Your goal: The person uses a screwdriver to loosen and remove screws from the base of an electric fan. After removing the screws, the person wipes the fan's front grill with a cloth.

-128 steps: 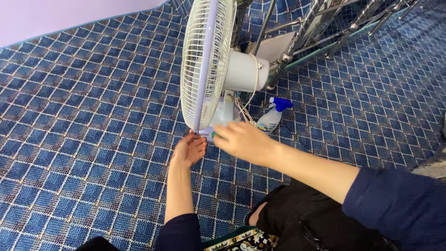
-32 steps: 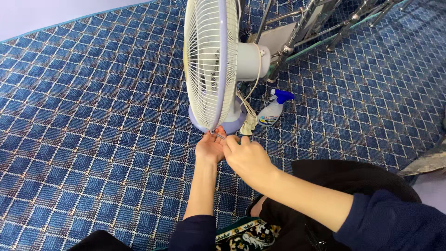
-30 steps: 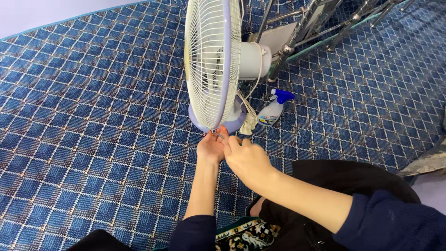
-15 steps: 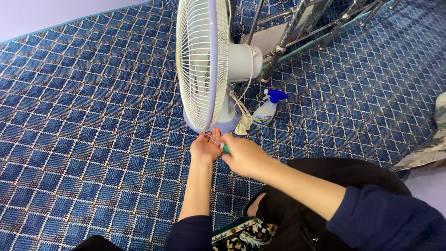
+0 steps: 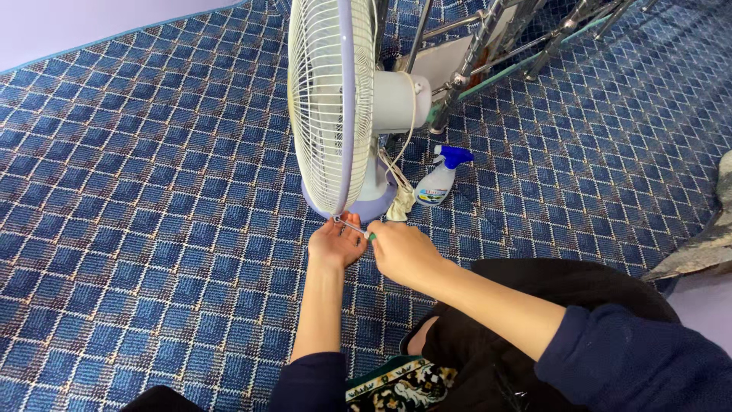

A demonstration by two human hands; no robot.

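Observation:
A white table fan (image 5: 335, 99) with a lilac rim and a wire grille stands on the blue carpet. My right hand (image 5: 404, 252) grips a screwdriver (image 5: 354, 227) with a green handle. Its metal tip meets the bottom of the fan's rim. My left hand (image 5: 334, 243) lies palm up, cupped just below that tip, fingers apart and touching the rim's lowest point. The fan's lilac base (image 5: 366, 207) shows behind the grille.
A spray bottle (image 5: 438, 179) with a blue trigger lies right of the fan base, next to a pale cloth (image 5: 400, 204). A chrome metal rack (image 5: 496, 46) stands behind. My dark-trousered leg (image 5: 534, 290) fills the lower right. Patterned blue carpet (image 5: 152, 191) spreads left.
The view shifted as I leaned and both hands stayed at the fan's bottom rim. My right hand turned and drew back slightly with the screwdriver; the left stays cupped beneath.

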